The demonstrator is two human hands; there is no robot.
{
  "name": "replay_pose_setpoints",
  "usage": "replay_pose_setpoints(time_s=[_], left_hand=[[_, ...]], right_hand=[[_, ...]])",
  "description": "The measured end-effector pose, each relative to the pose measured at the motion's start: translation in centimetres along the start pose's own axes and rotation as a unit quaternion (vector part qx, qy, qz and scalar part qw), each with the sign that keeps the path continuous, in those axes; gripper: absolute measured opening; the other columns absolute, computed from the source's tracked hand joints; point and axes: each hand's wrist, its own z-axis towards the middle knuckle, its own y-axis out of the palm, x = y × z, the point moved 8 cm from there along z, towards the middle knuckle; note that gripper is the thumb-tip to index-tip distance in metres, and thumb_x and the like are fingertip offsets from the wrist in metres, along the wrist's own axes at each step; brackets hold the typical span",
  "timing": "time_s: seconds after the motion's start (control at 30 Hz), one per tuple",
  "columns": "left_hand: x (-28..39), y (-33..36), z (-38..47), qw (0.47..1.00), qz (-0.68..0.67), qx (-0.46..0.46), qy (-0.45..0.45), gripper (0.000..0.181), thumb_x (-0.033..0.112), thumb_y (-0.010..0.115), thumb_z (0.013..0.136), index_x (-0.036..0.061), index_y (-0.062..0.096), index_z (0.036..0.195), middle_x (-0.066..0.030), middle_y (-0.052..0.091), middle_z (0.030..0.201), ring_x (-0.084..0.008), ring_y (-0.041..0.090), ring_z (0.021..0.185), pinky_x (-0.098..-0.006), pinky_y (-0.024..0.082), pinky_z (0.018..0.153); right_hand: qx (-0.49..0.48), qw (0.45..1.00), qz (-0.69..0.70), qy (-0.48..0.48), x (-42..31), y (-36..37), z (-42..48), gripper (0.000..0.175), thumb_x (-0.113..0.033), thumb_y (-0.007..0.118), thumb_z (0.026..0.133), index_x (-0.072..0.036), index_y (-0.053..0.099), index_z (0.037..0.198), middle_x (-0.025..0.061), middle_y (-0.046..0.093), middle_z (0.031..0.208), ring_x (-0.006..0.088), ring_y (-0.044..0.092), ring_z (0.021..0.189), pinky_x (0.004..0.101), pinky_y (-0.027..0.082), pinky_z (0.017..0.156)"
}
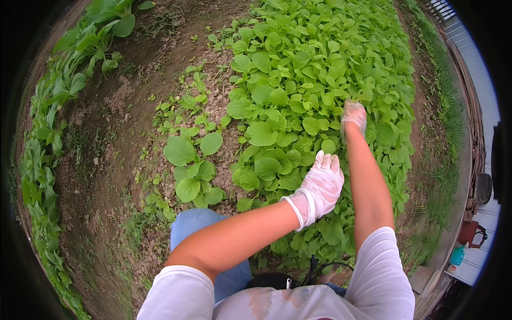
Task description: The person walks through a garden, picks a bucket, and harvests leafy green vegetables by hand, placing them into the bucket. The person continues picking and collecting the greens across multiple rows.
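Observation:
A dense bed of young leafy greens [296, 96] spreads before me. Thin translucent gloves cover both my hands. My left hand [320, 190] lies low over the near part of the bed, back up, fingers close together and their tips at the leaves. Whether anything is under those fingers is hidden. Farther out, my right hand [354, 116] reaches in among the leaves with fingers curled. A pale yellowish-green bit of plant [363, 96] shows right at its fingertips, but the blur leaves it unclear whether it is held.
Left of the bed, a larger leafy plant [194, 168] grows beside crumbly soil [120, 160]. A row of taller greens [40, 180] curves along the far left. At right run a grass strip [442, 176] and a concrete edge [458, 208], with a brown bag [470, 234] and a teal container [457, 255] beyond.

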Motion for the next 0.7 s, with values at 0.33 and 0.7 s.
replay_pose_setpoints(time_s=[0.33, 0.7], left_hand=[[-5.9, -7.1, -0.9, 0.926, -0.256, 0.205, -0.188, 0.074, 0.026, 0.061, 0.08, -0.0045, 0.027, 0.138, -0.0254, 0.038, 0.132, -0.0378, 0.042, 0.117, -0.0446, 0.033, 0.101], [-4.9, -6.8, -3.9, 0.487, -0.831, 0.185, -0.195, 0.018, 0.008, 0.038, 0.096, 0.003, 0.054, 0.103, -0.0038, 0.061, 0.091, -0.0094, 0.056, 0.079, -0.0262, 0.044, 0.079]], right_hand=[[-0.181, 0.943, 0.236, -0.147, -6.9, -11.6, -10.6, 0.032, -0.029, 0.07, 0.079, -0.002, 0.065, 0.095, 0.0023, 0.064, 0.072, 0.006, 0.054, 0.06, 0.021, 0.039, 0.053], [-0.561, 0.803, 0.081, -0.185, -14.7, -0.3, -17.0, 0.03, -0.027, 0.064, 0.085, 0.0, 0.064, 0.099, 0.0054, 0.064, 0.082, 0.0122, 0.057, 0.068, 0.0246, 0.045, 0.062]])
